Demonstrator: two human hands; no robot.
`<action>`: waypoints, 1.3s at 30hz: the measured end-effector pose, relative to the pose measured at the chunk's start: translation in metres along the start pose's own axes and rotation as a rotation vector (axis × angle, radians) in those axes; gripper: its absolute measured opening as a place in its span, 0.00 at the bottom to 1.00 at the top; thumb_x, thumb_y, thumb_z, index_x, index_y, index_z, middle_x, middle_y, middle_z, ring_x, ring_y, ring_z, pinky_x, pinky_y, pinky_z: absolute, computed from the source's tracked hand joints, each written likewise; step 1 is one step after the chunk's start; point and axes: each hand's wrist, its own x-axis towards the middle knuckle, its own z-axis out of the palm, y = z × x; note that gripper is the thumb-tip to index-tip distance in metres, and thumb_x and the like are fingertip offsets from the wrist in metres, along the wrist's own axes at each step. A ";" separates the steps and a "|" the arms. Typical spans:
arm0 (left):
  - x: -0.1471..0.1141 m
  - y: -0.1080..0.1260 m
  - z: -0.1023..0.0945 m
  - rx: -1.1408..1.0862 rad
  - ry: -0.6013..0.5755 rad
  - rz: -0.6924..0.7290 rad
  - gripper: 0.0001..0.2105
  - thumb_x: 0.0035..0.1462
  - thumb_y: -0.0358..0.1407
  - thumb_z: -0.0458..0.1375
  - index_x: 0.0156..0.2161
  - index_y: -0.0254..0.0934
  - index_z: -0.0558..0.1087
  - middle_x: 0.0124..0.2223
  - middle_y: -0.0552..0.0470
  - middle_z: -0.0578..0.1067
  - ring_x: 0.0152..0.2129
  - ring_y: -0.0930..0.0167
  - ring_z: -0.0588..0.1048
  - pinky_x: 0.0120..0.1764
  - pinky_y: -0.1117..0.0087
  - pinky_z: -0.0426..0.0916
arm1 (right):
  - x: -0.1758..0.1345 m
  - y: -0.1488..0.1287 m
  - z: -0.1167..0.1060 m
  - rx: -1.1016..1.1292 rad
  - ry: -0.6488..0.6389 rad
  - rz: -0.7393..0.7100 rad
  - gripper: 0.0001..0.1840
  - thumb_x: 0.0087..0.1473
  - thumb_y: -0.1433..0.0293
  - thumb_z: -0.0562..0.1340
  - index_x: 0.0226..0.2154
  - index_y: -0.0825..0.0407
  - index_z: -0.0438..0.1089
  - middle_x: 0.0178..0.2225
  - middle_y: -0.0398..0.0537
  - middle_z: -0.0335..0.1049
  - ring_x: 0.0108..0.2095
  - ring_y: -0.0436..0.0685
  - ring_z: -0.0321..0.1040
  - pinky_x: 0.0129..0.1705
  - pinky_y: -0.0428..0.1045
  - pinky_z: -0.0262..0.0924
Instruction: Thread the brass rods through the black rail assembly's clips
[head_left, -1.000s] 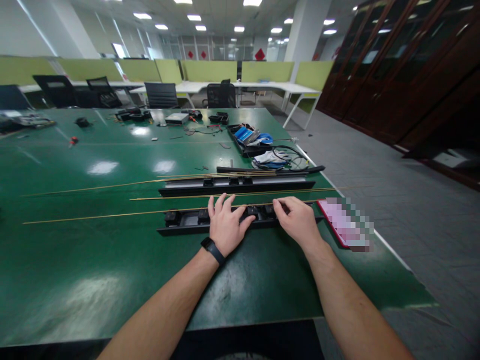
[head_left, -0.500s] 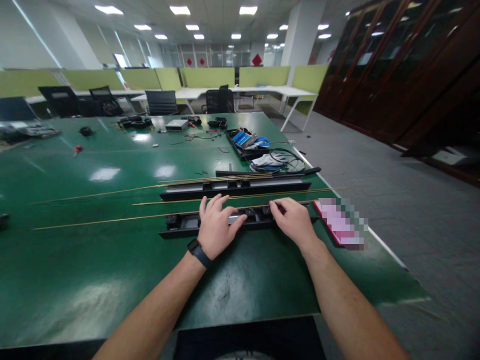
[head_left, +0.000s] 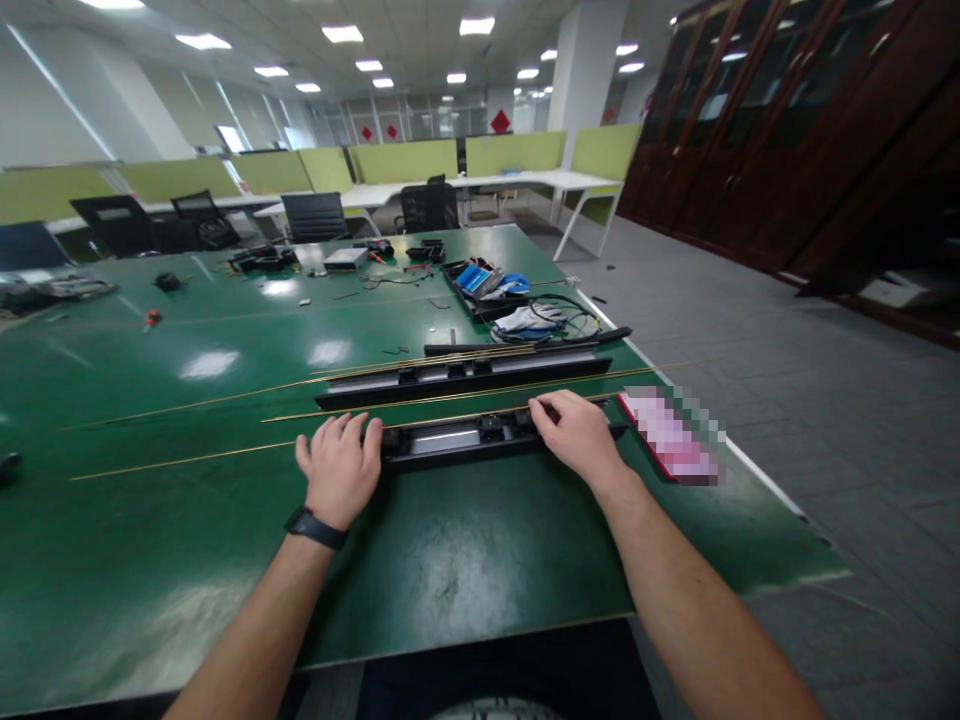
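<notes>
In the head view, the near black rail (head_left: 465, 457) lies on the green tabletop (head_left: 442, 560) with a thin brass-coloured rod (head_left: 187, 460) along its far side; the left hand (head_left: 341, 470), half curled, covers its left end, and the right hand (head_left: 576, 435) has thumb and forefinger nearly together near its right end, any hold by either being hidden. The step looks like lining up rod and black blocks (head_left: 490, 428), which would call for steadying the rail and small fingertip adjustments.
</notes>
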 end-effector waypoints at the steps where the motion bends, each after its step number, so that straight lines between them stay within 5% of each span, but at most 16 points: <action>1: -0.001 0.001 0.002 0.017 0.005 0.005 0.22 0.72 0.46 0.46 0.54 0.39 0.78 0.60 0.38 0.77 0.63 0.54 0.68 0.68 0.35 0.49 | 0.000 0.000 0.000 0.000 -0.002 0.001 0.14 0.66 0.62 0.59 0.38 0.49 0.79 0.38 0.49 0.80 0.41 0.59 0.76 0.45 0.53 0.65; 13: -0.007 0.011 0.010 -0.039 0.031 -0.012 0.21 0.72 0.45 0.46 0.55 0.38 0.77 0.64 0.37 0.73 0.65 0.53 0.66 0.62 0.42 0.62 | 0.000 0.000 0.000 0.002 -0.004 0.003 0.14 0.67 0.61 0.59 0.38 0.49 0.78 0.39 0.50 0.80 0.41 0.59 0.76 0.46 0.53 0.66; 23: -0.007 0.013 0.017 -0.173 0.046 0.081 0.21 0.72 0.41 0.44 0.55 0.36 0.76 0.62 0.38 0.75 0.64 0.58 0.69 0.66 0.50 0.63 | 0.000 0.001 0.001 0.001 -0.005 0.002 0.14 0.67 0.61 0.59 0.38 0.49 0.78 0.39 0.50 0.80 0.40 0.59 0.76 0.45 0.53 0.66; 39: -0.007 0.019 -0.001 -0.076 -0.138 0.135 0.18 0.71 0.47 0.51 0.57 0.50 0.78 0.65 0.44 0.72 0.65 0.52 0.64 0.61 0.43 0.63 | -0.001 0.001 0.001 -0.003 -0.008 0.004 0.14 0.67 0.61 0.59 0.40 0.49 0.79 0.40 0.50 0.80 0.42 0.59 0.77 0.46 0.53 0.67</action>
